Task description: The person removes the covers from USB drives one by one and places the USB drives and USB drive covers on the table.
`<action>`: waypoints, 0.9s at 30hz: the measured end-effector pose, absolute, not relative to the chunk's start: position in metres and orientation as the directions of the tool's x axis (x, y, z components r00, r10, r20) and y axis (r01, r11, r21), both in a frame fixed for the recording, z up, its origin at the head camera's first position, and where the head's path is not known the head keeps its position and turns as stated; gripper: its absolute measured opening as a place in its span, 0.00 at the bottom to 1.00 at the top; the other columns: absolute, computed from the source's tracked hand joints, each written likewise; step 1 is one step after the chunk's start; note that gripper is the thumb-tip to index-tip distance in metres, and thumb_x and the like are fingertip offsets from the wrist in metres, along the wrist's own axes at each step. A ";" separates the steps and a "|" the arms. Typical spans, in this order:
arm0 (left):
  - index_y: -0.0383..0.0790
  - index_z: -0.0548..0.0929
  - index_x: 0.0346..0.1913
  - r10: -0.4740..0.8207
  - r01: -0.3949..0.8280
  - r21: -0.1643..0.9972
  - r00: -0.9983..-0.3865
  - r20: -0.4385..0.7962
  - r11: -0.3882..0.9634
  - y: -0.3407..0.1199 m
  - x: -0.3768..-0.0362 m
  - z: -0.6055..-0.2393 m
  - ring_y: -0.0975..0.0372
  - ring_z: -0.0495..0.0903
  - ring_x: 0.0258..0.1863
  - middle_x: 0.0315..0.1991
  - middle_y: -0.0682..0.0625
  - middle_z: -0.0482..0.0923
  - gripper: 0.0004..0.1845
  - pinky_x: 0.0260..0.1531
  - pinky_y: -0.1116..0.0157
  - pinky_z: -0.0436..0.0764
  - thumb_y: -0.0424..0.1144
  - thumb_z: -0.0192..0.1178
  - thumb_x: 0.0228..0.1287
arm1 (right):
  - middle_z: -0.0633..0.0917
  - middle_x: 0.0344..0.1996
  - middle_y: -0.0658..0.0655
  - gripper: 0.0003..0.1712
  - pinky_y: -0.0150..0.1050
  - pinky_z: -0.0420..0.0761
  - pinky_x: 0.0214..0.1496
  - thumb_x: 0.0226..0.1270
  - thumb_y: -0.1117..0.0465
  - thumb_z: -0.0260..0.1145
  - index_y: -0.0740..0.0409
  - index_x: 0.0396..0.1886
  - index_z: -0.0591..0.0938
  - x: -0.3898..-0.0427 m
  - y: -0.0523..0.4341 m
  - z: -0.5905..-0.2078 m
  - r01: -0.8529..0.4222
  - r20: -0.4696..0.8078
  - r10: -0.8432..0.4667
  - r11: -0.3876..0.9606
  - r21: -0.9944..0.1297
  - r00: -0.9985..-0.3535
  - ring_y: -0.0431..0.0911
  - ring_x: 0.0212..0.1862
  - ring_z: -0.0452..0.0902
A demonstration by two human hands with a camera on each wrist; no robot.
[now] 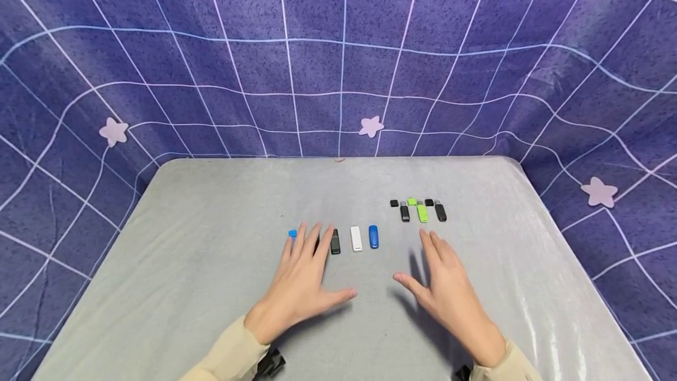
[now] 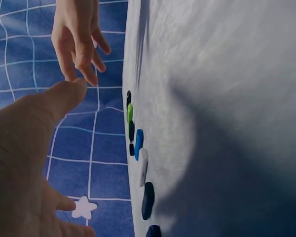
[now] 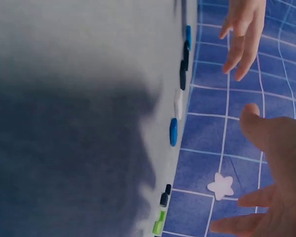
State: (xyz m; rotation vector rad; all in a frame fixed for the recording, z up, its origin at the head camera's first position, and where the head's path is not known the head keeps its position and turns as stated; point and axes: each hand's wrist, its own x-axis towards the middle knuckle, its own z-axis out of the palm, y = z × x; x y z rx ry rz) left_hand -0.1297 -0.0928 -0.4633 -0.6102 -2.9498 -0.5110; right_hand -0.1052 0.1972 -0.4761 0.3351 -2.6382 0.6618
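My left hand (image 1: 296, 284) hovers above the table with fingers spread and thumb out, holding nothing. Its fingertips overlap a blue USB stick (image 1: 292, 233) and a black one, both partly hidden. Beside them lie a dark USB stick (image 1: 335, 242), a white USB stick (image 1: 356, 239) and a blue USB stick (image 1: 374, 237) in a row. My right hand (image 1: 449, 293), also empty with extended fingers, is raised just in front of three uncapped sticks: a black USB stick (image 1: 404, 212), a green USB stick (image 1: 422, 212) and another black USB stick (image 1: 441, 211).
Behind the uncapped sticks lie a black cap (image 1: 394, 203), a green cap (image 1: 412, 201) and another black cap (image 1: 429, 202). The grey-covered table (image 1: 211, 193) ends at a purple curtain (image 1: 317, 63) with a line grid and stars.
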 end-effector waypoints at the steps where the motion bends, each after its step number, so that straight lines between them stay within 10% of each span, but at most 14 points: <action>1: 0.44 0.54 0.82 0.371 0.398 0.304 -0.917 0.145 0.866 -0.095 -0.126 -0.464 0.40 0.45 0.82 0.81 0.38 0.55 0.67 0.74 0.33 0.53 0.79 0.66 0.47 | 0.75 0.66 0.77 0.58 0.69 0.73 0.64 0.52 0.40 0.81 0.68 0.74 0.69 -0.104 0.197 -0.477 -0.322 0.429 -0.142 0.865 -0.385 -0.892 0.75 0.65 0.72; 12: 0.45 0.53 0.83 0.333 0.357 0.260 -0.934 0.133 0.897 -0.121 -0.096 -0.475 0.42 0.39 0.83 0.83 0.40 0.50 0.68 0.75 0.33 0.50 0.82 0.64 0.45 | 0.68 0.73 0.74 0.60 0.65 0.69 0.71 0.59 0.29 0.72 0.64 0.78 0.65 -0.112 0.187 -0.478 -0.366 0.310 -0.274 0.883 -0.293 -0.910 0.74 0.72 0.65; 27: 0.43 0.58 0.81 0.264 0.282 0.213 -0.958 0.109 0.936 -0.156 -0.077 -0.489 0.38 0.49 0.81 0.80 0.36 0.58 0.67 0.72 0.31 0.54 0.83 0.62 0.46 | 0.59 0.75 0.81 0.49 0.63 0.64 0.75 0.73 0.43 0.66 0.70 0.78 0.60 -0.138 0.146 -0.479 -0.447 0.133 -0.430 0.811 -0.378 -0.893 0.75 0.75 0.58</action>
